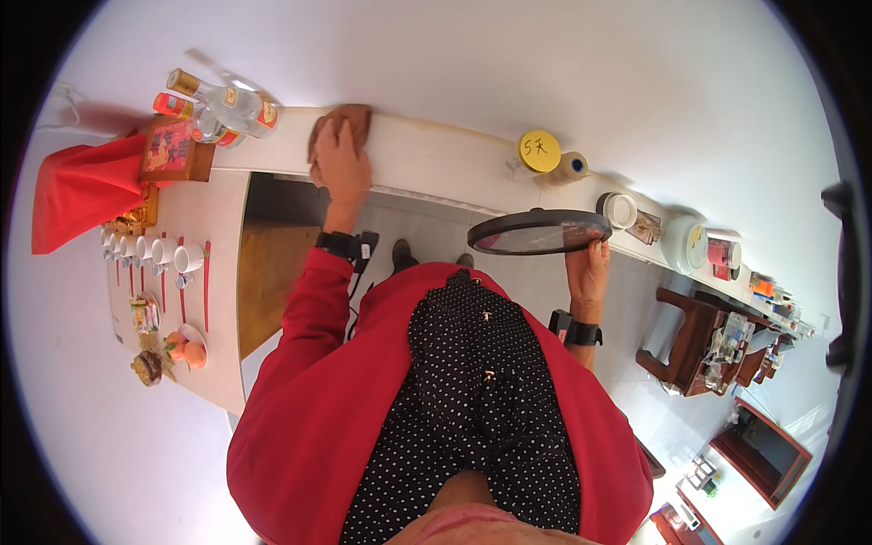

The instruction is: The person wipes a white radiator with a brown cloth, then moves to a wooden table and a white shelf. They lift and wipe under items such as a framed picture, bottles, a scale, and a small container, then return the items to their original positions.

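Note:
My left hand (340, 163) presses on a folded brown cloth (357, 122) on a narrow white ledge (422, 150) along the wall; its fingers lie over the cloth. Further right, my right hand (589, 272) grips the lower right rim of a round black-framed mirror or glass disc (531, 242), tilted so that it shows nearly edge-on, just in front of the ledge. Behind the disc, on the ledge, are a jar with a yellow lid (539, 151) bearing writing and a tan roll or cone (569, 168). Each wrist wears a black strap with a small device.
Glass bottles (231, 105) and a red and brown box (174, 150) are at the left corner. White cups (189, 258), red chopsticks (207, 286) and a plate of peach-like fruit (194, 351) occupy the left counter. A pale green jar (683, 245) and other containers line the ledge rightwards; wooden furniture (681, 334) stands below.

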Demonstrator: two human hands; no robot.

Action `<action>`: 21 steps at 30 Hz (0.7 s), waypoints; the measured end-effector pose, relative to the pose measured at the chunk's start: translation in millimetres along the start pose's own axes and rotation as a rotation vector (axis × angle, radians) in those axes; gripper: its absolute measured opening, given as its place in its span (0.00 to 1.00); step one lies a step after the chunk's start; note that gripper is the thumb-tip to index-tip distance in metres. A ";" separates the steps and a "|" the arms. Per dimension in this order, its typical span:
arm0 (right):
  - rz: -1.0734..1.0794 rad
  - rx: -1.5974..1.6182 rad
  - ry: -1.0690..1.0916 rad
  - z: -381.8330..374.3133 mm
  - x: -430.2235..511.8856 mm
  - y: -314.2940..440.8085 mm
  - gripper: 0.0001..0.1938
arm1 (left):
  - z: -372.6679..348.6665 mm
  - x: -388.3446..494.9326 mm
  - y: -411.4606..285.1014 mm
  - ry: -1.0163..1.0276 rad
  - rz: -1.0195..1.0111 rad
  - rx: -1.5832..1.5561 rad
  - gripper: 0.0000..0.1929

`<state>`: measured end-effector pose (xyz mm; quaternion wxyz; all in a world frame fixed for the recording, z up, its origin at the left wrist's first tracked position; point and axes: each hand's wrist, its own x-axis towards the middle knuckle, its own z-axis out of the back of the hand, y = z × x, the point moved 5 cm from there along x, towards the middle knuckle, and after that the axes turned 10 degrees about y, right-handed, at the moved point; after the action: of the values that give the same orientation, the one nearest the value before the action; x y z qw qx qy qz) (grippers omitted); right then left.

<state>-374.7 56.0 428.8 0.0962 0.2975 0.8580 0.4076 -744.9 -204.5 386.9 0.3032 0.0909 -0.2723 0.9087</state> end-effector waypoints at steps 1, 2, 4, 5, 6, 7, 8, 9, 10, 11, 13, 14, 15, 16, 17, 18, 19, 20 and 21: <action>0.005 0.016 -0.005 1.6 -0.6 0.4 0.12 | -4.8 -3.7 -13.5 0.027 -0.028 -0.015 0.30; -0.002 0.001 0.002 2.2 -0.7 0.6 0.12 | -8.3 -6.7 -27.6 0.039 -0.069 -0.031 0.30; 0.005 0.015 0.019 3.1 -1.2 1.6 0.12 | -14.8 -13.2 -54.0 0.067 -0.133 -0.051 0.30; 0.000 0.006 0.013 4.1 -1.6 1.7 0.12 | -18.3 -16.1 -65.9 0.081 -0.152 -0.057 0.29; 0.003 0.010 0.014 4.9 -2.1 2.1 0.12 | -21.0 -18.5 -76.5 0.085 -0.178 -0.061 0.29; 0.005 0.013 0.015 5.7 -2.7 2.5 0.12 | -24.1 -20.1 -84.5 0.108 -0.180 -0.067 0.29; 0.006 0.017 0.019 6.5 -3.7 2.9 0.12 | -26.4 -21.7 -91.6 0.121 -0.188 -0.073 0.29; 0.008 0.020 0.022 7.3 -4.7 3.3 0.12 | -28.7 -22.9 -98.5 0.133 -0.199 -0.077 0.29; 0.008 0.034 0.014 8.8 -6.0 3.4 0.12 | -30.9 -24.0 -104.3 0.149 -0.203 -0.076 0.29; 0.008 0.025 0.006 10.2 -7.5 3.7 0.12 | -33.1 -25.2 -111.0 0.167 -0.222 -0.086 0.29; 0.004 0.036 -0.032 14.0 -10.4 3.4 0.12 | -38.1 -27.8 -125.2 0.208 -0.251 -0.104 0.29; 0.007 0.033 -0.024 14.5 -11.3 3.5 0.12 | -40.0 -29.5 -133.8 0.205 -0.279 -0.108 0.29; 0.010 0.038 -0.017 14.8 -12.1 3.6 0.12 | -42.9 -31.5 -141.3 0.227 -0.292 -0.116 0.29; 0.022 0.053 0.008 14.0 -12.6 4.2 0.12 | -45.6 -33.5 -148.2 0.248 -0.304 -0.124 0.29; 0.012 0.044 -0.008 14.9 -13.2 3.8 0.12 | -47.6 -35.1 -154.0 0.263 -0.325 -0.131 0.29; 0.009 0.045 -0.008 14.8 -13.8 3.7 0.12 | -48.2 -36.4 -157.2 0.264 -0.337 -0.139 0.29; 0.010 0.053 -0.006 14.2 -14.2 3.8 0.12 | -47.8 -37.5 -158.2 0.261 -0.335 -0.151 0.29; 0.007 0.040 -0.011 13.7 -14.1 3.6 0.13 | -47.0 -38.9 -158.5 0.264 -0.339 -0.161 0.29; 0.006 0.035 -0.019 12.9 -14.0 3.4 0.13 | -45.2 -40.1 -157.6 0.270 -0.343 -0.171 0.29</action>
<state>-356.8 57.6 421.9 0.0979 0.3057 0.8632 0.3897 -618.2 -94.5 405.2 0.4936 -0.0126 -0.2855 0.8214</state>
